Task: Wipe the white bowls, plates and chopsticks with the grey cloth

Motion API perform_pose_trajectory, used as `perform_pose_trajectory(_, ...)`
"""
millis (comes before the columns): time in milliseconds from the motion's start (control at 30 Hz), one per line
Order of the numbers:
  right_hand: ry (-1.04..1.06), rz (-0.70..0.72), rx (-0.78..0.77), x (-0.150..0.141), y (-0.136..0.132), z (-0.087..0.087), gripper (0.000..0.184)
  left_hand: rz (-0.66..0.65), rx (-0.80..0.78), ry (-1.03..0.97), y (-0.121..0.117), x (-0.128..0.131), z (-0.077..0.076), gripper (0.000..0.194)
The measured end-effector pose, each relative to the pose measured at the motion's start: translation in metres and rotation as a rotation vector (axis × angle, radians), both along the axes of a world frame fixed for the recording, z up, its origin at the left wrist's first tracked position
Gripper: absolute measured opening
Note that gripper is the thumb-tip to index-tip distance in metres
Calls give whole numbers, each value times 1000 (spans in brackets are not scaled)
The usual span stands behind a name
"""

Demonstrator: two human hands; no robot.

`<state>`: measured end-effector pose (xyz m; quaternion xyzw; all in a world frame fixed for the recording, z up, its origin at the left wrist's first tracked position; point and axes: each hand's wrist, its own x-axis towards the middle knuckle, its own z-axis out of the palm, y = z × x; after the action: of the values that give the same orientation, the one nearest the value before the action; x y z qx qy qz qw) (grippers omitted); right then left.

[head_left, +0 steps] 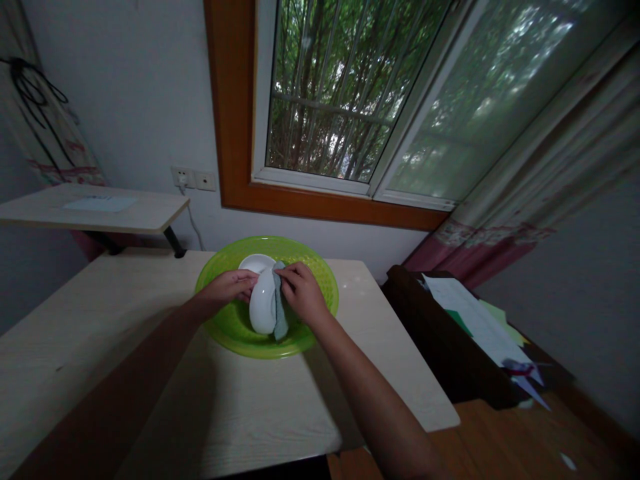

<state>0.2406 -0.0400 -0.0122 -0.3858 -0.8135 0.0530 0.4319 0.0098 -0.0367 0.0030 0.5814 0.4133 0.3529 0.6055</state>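
Note:
A green plastic basin (320, 280) sits on the light wooden table (150, 373). Over it my left hand (227, 288) grips a white bowl (263, 310) held on its edge. My right hand (303, 290) presses a grey-green cloth (280, 320) against the bowl's right side, fingers closed on the cloth. A second white dish (255, 262) lies in the basin behind the bowl.
A smaller desk (125, 213) stands at the back left, below a wall socket (193, 179). A window (350, 100) with a wooden frame is ahead. On the right, a dark cabinet (440, 347) carries papers (470, 313), beside a curtain (525, 200).

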Motion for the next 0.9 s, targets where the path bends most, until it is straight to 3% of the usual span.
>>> perform_pose_trajectory(133, 17, -46, -11, 1, 2, 0, 34, -9, 8, 4, 2, 0, -2, 40)
perform_pose_trajectory(333, -118, 185, 63, -3, -8, 6, 39, -8, 16, -22, 4, 0, -6, 40)
perform_pose_trajectory(600, 1, -84, -19, 3, 10, -6, 39, -19, 25, -17, 7, -2, -9, 39)
perform_pose_trajectory(800, -75, 158, 39, -2, -2, 3, 42, -14, 19, -37, 8, -1, -10, 41)
perform_pose_trajectory(900, -99, 214, 53, -4, -7, 7, 40, -35, 28, -65, 7, 0, -10, 43)
